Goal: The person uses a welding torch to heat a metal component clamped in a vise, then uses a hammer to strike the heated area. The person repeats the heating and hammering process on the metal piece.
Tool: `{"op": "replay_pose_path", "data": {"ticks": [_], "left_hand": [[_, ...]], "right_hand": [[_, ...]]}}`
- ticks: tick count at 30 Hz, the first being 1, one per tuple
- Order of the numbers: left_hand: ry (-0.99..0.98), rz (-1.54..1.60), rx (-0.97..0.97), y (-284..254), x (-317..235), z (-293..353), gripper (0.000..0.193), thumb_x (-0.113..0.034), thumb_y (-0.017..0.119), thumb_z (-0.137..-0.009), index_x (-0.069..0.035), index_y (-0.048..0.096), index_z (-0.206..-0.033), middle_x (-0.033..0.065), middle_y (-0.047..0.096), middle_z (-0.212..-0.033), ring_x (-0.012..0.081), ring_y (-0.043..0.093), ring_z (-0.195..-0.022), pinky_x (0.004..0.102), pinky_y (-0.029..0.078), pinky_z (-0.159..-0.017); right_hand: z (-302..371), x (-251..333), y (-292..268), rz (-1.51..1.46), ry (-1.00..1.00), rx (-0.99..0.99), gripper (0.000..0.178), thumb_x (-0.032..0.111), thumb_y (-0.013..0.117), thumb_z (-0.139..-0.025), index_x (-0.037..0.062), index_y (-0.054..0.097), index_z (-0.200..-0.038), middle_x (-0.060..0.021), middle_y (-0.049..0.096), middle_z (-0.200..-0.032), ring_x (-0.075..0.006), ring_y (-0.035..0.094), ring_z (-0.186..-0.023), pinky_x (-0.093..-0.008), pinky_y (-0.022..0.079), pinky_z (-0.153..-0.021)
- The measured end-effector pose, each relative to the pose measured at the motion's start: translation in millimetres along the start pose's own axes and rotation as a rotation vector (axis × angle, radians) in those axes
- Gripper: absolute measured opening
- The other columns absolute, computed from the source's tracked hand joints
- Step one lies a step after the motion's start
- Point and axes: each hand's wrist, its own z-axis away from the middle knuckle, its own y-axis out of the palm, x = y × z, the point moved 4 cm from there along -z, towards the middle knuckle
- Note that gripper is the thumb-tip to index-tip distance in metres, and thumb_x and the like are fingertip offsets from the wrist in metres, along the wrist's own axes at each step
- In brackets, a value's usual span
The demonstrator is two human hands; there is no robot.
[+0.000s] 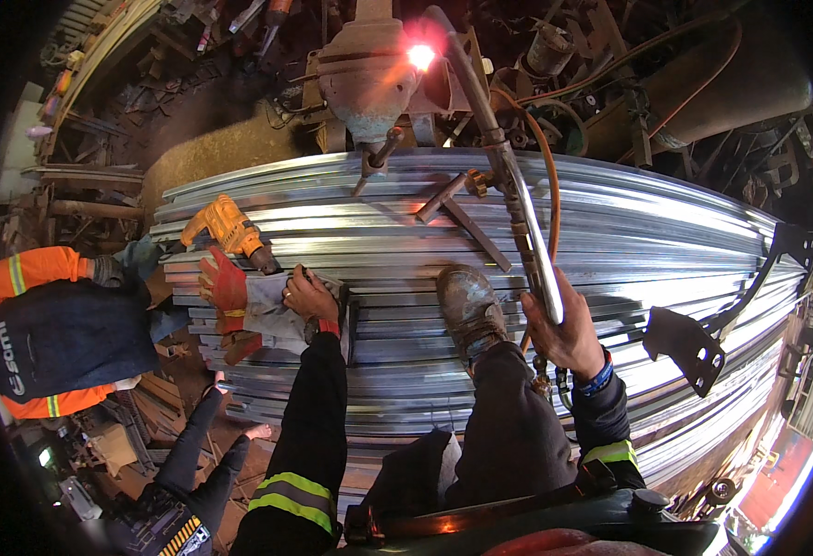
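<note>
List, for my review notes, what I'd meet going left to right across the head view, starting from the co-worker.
Co-worker in orange sleeves → orange drill → left hand → worn boot → right hand → black metal bracket

A metal torch (519, 199) slants, its bent tip near a red glow (421, 57), above silvery bars (393, 320) bearing red-and-grey gloves (227, 285).

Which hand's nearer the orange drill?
Left. The left hand is just right of the orange drill, slightly below it in view; the right hand is much farther right, gripping the torch.
</note>
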Motion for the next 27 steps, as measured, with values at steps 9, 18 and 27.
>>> {"op": "replay_pose_path", "data": {"ticks": [9,18,27], "left_hand": [[-0.005,-0.005,-0.006,2,1,-2,0.034,-0.033,0.045,-0.102,-0.008,0.060,-0.119,0.0150,0.062,-0.101,0.0380,0.055,-0.097,0.0504,0.041,-0.081],[-0.010,-0.136,-0.081,-56,-46,17,0.049,-0.037,0.050,-0.100,-0.009,0.049,-0.140,0.0249,0.057,-0.112,0.0372,0.054,-0.105,0.0499,0.040,-0.089],[0.333,1.224,1.047,-176,-212,39,0.026,-0.024,0.067,-0.093,-0.002,0.066,-0.109,0.0081,0.066,-0.091,0.0210,0.068,-0.082,0.0321,0.053,-0.068]], "right_hand": [[-2,1,-1,0.010,-0.027,-0.015,0.047,0.008,0.059,-0.094,-0.0070,0.043,-0.135,-0.0282,0.065,-0.104,-0.0354,0.071,-0.090,-0.0397,0.053,-0.079],[1,-2,-5,0.001,0.010,0.009,0.049,0.007,0.061,-0.093,-0.0071,0.042,-0.137,-0.0274,0.064,-0.107,-0.0374,0.070,-0.093,-0.0384,0.052,-0.079],[2,-2,-5,-0.011,0.036,0.008,0.050,0.006,0.062,-0.093,-0.0065,0.043,-0.137,-0.0200,0.065,-0.099,-0.0261,0.068,-0.080,-0.0359,0.052,-0.074]]}}
